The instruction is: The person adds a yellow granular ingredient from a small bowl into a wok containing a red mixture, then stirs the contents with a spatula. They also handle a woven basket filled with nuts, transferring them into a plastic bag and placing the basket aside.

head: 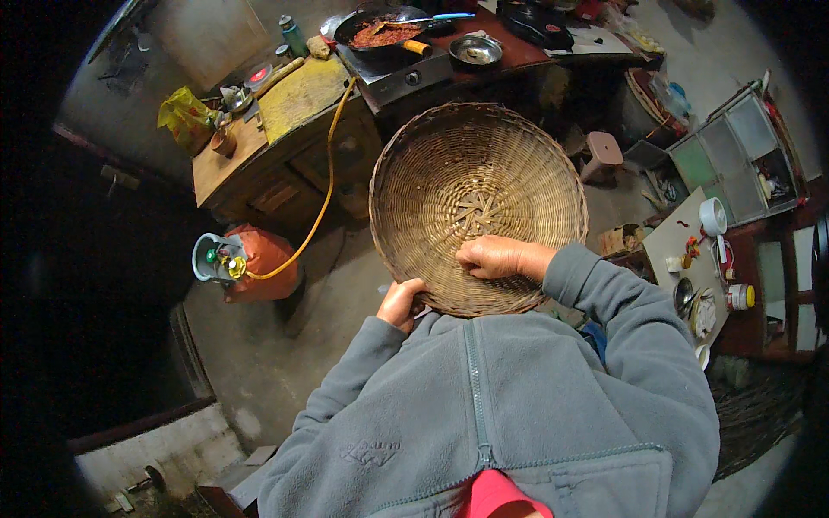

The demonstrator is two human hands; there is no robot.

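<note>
A large round wicker basket is tilted toward me against the front of my grey fleece jacket. Its woven inside faces up and shows a star-like pattern at the bottom. My left hand grips the near-left rim, thumb over the edge and the other fingers mostly hidden. Inside the basket, my right hand rests low against the weave with curled fingers. Whether anything is pinched in them is hidden.
Ahead, a wok with reddish food sits on a gas stove, beside a metal bowl. A yellow hose runs to a gas cylinder on the left floor. A pink stool and a cluttered table stand right.
</note>
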